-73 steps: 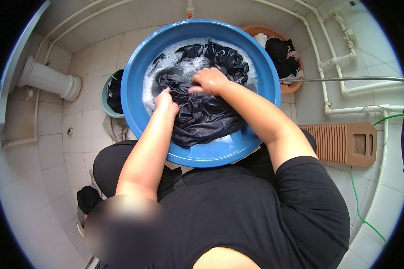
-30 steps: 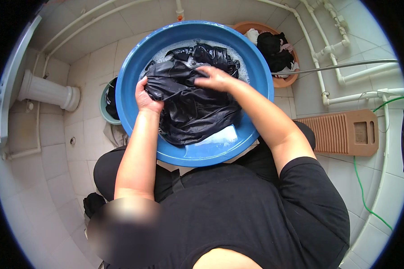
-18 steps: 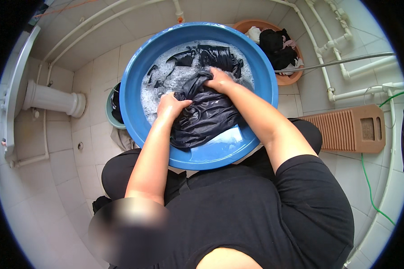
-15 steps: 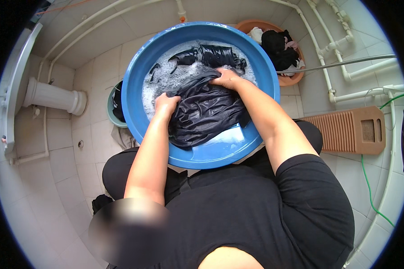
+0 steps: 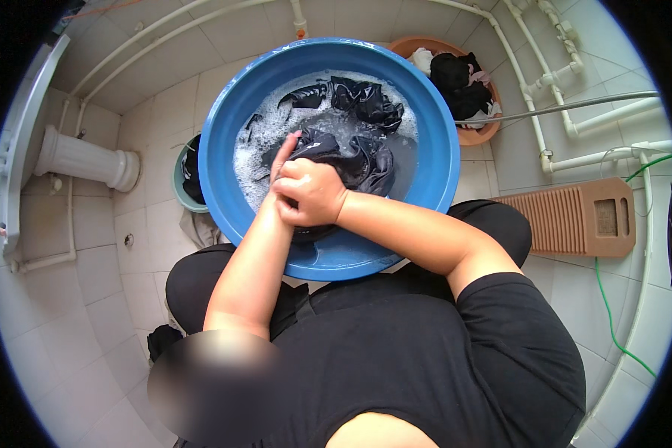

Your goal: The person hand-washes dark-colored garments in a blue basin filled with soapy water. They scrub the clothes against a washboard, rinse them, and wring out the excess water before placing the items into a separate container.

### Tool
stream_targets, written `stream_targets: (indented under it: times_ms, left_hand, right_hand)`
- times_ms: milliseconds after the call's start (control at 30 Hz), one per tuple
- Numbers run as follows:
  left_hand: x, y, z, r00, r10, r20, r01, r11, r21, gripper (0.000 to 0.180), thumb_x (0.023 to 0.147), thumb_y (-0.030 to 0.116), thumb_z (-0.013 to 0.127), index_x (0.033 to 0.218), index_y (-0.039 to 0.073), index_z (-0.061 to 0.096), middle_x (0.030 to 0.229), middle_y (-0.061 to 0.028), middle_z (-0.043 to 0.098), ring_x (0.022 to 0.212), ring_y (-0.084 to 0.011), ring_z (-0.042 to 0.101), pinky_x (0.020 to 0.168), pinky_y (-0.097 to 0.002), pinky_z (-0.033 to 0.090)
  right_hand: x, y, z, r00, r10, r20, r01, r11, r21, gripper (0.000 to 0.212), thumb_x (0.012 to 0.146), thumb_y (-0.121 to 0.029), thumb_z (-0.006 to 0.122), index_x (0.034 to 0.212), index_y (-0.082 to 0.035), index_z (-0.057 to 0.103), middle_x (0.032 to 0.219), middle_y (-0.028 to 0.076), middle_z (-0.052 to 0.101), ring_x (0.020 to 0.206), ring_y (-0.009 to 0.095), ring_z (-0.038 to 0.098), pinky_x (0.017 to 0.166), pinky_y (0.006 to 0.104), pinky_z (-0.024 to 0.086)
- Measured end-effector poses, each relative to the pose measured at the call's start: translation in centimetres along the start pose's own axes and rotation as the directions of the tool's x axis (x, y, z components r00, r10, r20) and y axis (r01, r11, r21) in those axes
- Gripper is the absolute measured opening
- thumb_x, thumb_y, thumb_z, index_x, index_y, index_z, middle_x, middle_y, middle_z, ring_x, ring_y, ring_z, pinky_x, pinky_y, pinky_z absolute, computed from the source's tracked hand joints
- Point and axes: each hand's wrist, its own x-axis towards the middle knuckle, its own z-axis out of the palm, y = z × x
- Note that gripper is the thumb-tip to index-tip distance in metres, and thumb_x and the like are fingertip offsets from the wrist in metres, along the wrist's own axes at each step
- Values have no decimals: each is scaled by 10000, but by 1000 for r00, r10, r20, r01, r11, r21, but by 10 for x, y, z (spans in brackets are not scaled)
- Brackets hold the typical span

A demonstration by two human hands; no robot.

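A large blue basin [image 5: 434, 213] holds sudsy water and dark, wet clothes. My right hand [image 5: 313, 190] is closed around my left hand [image 5: 281, 158], above the near left part of the water. One finger of the left hand stretches out past the right hand; its other fingers are mostly hidden. Beneath and behind both hands lies a crumpled black garment [image 5: 372, 168], partly under water. Farther off, another shiny black garment [image 5: 369, 101] floats among white suds.
A brown washboard [image 5: 552, 222] lies at the right. An orange basin [image 5: 493, 133] of clothes stands at the far right, and a small green basin [image 5: 185, 196] with dark cloth at the left. White pipes [image 5: 560, 93] run along the walls, and a green cord [image 5: 606, 299] trails at the right.
Both hands have let go of the large black garment, which has sunk back and spread in the water. My right hand has moved left and closed over my left hand.
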Motion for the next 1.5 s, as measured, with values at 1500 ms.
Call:
stream_targets:
  times_ms: [1500]
  left_hand:
    - [14, -16, 22, 867, 383, -318, -197, 851, 488, 298, 884, 243, 493, 1098, 51, 574, 1042, -92, 609, 971, -209, 571, 878, -342, 445]
  right_hand:
    - [-10, 39, -3, 979, 201, -21, -201, 979, -38, 258, 585, -245, 631, 777, -75, 603, 734, 125, 601, 692, 315, 596, 627, 376, 489]
